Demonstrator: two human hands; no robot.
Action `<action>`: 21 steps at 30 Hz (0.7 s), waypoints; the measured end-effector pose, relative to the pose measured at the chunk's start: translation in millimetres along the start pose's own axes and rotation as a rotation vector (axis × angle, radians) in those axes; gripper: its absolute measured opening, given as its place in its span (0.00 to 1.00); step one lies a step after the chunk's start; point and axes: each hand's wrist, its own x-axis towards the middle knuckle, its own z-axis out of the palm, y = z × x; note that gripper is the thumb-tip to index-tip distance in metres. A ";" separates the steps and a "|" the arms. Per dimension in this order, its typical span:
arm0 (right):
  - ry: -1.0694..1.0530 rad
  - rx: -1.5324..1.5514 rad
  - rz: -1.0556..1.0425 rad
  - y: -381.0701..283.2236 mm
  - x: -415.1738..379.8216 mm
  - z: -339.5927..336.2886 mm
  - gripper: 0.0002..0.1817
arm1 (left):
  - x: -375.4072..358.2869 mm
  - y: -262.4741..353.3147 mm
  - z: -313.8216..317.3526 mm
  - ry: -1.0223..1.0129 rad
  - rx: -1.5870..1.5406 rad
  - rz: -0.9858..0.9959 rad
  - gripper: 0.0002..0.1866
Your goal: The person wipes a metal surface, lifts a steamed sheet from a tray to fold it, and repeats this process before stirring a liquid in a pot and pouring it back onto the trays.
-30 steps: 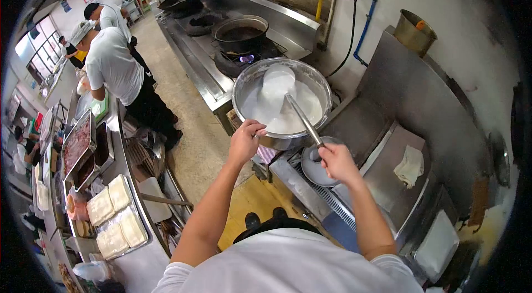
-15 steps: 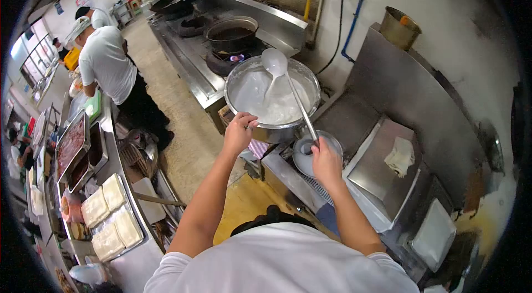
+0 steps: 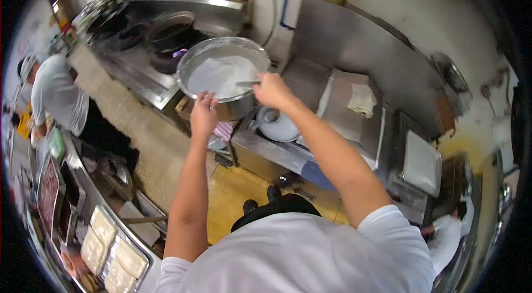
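A large metal pot (image 3: 235, 109) in front of me holds a white liquid (image 3: 213, 75). My left hand (image 3: 204, 114) has its fingers closed on the pot's near rim. My right hand (image 3: 272, 91) grips a ladle (image 3: 247, 83) by its handle, close over the pot's right rim. Only a short stretch of the handle shows; the ladle's bowl is hidden in the white liquid. Just right of the pot, a pale round lid-like piece with a raised ring (image 3: 277, 125) lies on the counter.
A dark pan (image 3: 170, 29) sits over a lit burner behind the pot. Trays of pale dough slabs (image 3: 102, 226) stand at lower left. A person in white (image 3: 58, 90) bends over the left counter; another (image 3: 446, 243) is at lower right. A cloth (image 3: 362, 99) lies on a metal cover.
The ladle, held above the pot with liquid running off it, has gone down into the liquid. My right hand has moved to the pot's rim. The view has swung right.
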 end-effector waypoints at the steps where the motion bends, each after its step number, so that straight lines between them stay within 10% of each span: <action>1: 0.118 0.088 -0.034 -1.7 -13.4 -0.3 0.26 | -3.2 3.2 1.5 0.001 -0.041 -0.008 0.18; 6: 0.096 0.366 0.083 36.7 -92.6 21.9 0.30 | -67.6 19.0 21.9 0.071 -0.293 0.005 0.20; 16: -0.046 0.416 0.341 205.1 -277.9 1.9 0.27 | -209.4 154.2 129.7 -0.771 -0.426 -0.238 0.13; 21: 0.170 0.254 0.552 310.1 -262.3 -72.2 0.25 | -192.1 231.9 161.6 -0.850 -0.365 -0.111 0.12</action>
